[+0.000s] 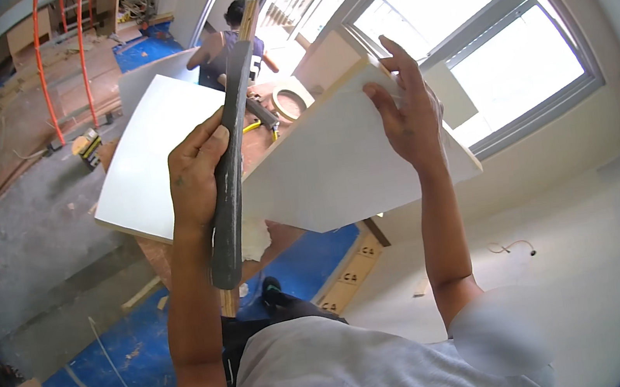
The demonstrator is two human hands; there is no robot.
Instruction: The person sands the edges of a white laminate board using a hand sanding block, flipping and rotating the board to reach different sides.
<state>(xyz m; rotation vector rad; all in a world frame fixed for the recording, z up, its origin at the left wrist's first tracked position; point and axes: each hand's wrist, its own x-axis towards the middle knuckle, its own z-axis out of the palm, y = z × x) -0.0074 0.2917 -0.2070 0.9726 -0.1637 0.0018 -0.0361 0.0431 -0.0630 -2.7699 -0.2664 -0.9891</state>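
My left hand [197, 169] is closed around a long dark grey bar [228, 181] that stands tilted in front of me. A narrow wooden strip [248, 20] shows at its upper end, and more wood shows below its lower end. To the right, a white panel [314, 165] with a pale wood-coloured edge slants up. My right hand [410, 106] grips this panel at its right edge, thumb on the white face and index finger raised past the corner; the other fingers are mostly hidden. Another white panel [152, 155] lies left of the bar, partly behind my left hand.
Ahead, another person [229, 51] works beside a bench carrying a round wooden ring [289, 104] and a tool with a yellow part. An orange ladder [86, 66] stands far left. Blue sheeting [296, 266] covers floor near my feet. Large windows [457, 2] fill the right wall.
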